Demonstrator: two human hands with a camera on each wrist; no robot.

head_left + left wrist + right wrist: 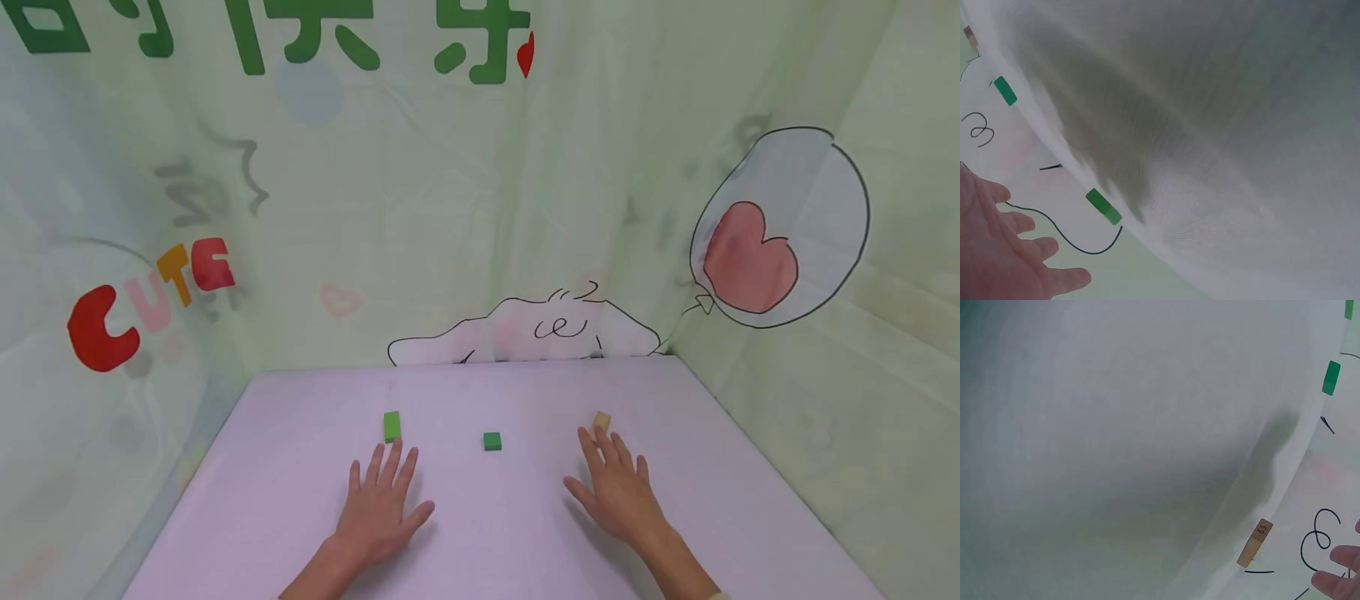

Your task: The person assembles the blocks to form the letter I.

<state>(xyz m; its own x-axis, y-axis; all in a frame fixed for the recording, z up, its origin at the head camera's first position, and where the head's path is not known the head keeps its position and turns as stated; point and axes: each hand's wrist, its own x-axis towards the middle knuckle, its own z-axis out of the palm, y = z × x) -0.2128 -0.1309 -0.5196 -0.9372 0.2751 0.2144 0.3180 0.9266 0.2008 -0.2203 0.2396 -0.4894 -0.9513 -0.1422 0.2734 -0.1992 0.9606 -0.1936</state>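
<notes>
My left hand (378, 512) is held over the table with its fingers spread and nothing in them. Just past its fingertips is a light green block (392, 427), longer than it is wide. Toward the middle lies a smaller dark green block (492, 442). On the other side, my right hand (618, 496) also has its fingers extended and holds nothing. Its fingertips overlap the near end of a tan wooden block (603, 420) in the head view. The right wrist view shows small dark marks on one end of that wooden block (1255, 543).
All three blocks lie in a loose row on a pale lilac tabletop (487, 533). A printed curtain (450, 208) hangs behind the table and along both sides, with a balloon drawing (817, 200) at the right. Shadows from both hands fall on the table.
</notes>
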